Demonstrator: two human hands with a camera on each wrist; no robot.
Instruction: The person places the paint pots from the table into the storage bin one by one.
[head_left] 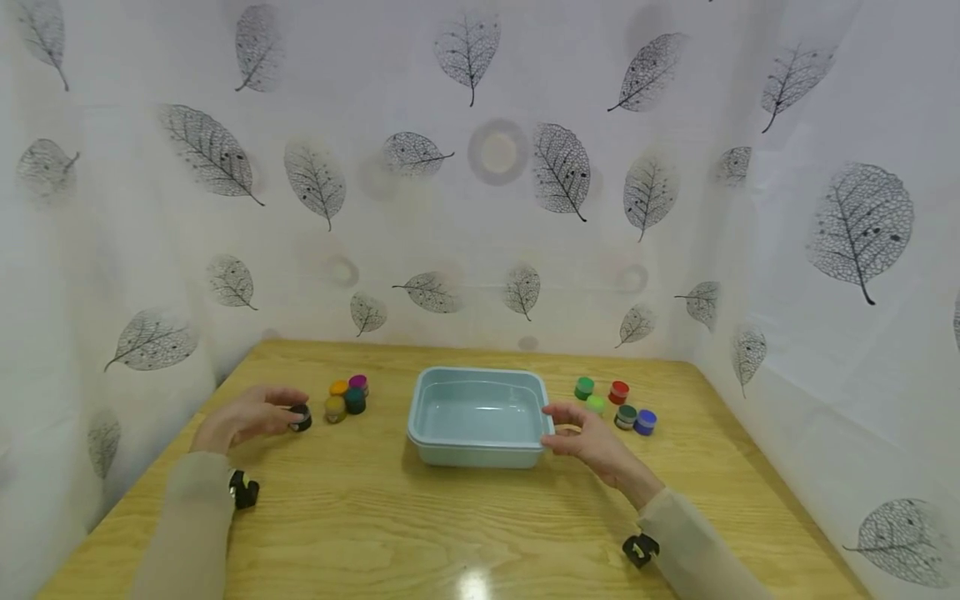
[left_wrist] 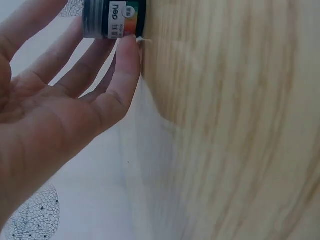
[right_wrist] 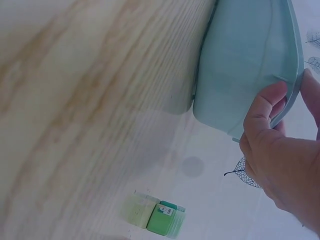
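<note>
In lower left of the head view, your left hand (head_left: 255,415) pinches the dark jar (head_left: 302,418). Your right fingers (head_left: 562,409) pinch the right rim of the basin (head_left: 480,457), lower centre. Light, steady grips should serve best.

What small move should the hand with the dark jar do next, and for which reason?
Probably the left hand should lift the dark jar slightly and start toward the light blue container: it grips the jar, while the right hand holds the container's right side, and no jar shows inside.
</note>
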